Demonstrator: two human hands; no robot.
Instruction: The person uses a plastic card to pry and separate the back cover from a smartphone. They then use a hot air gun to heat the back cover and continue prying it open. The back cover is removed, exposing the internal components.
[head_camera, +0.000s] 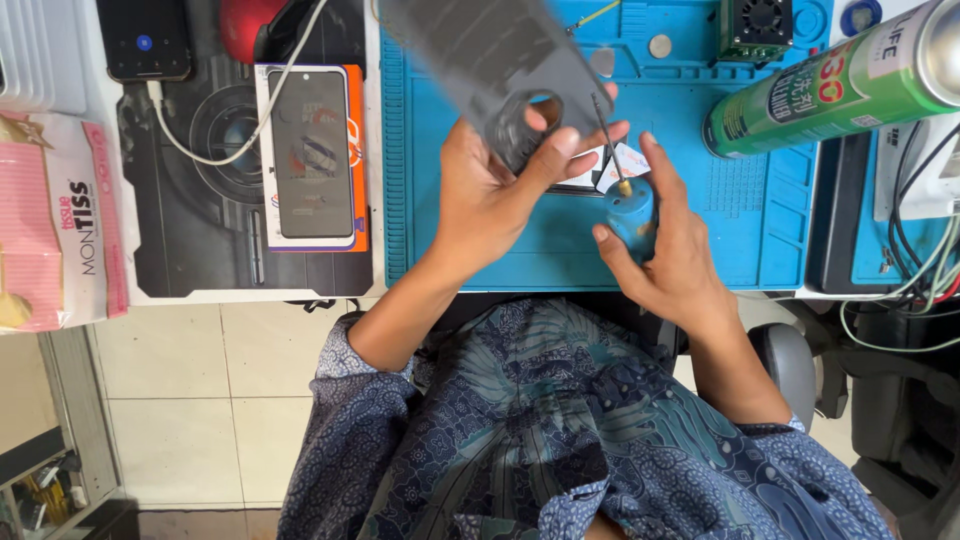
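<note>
While the left hand (490, 190) grips a dark grey panel (490, 60) over the blue work mat (480, 250), thumb and fingers are pinched on the rim of its round opening, one fingertip showing through the hole. The panel is blurred and cut off by the top edge of the view, so what kind of part it is stays hard to tell. The right hand (665, 260) is closed around the round blue handle of a screwdriver (628, 205), its thin shaft slanting up to the panel's lower edge. Both hover above the near half of the mat, just in front of the person's patterned shirt.

At the mat's far right corner a green spray can (830, 85) lies on its side with a white and red label, its cap end cut off. At the desk's left edge sits a pink and white tissue pack (55, 225), partly out of view. Left of the mat, a phone box (312, 155), white with an orange side, lies face up on a black pad, a white cable (240, 130) curving beside it. A small white card under the hands is mostly hidden.
</note>
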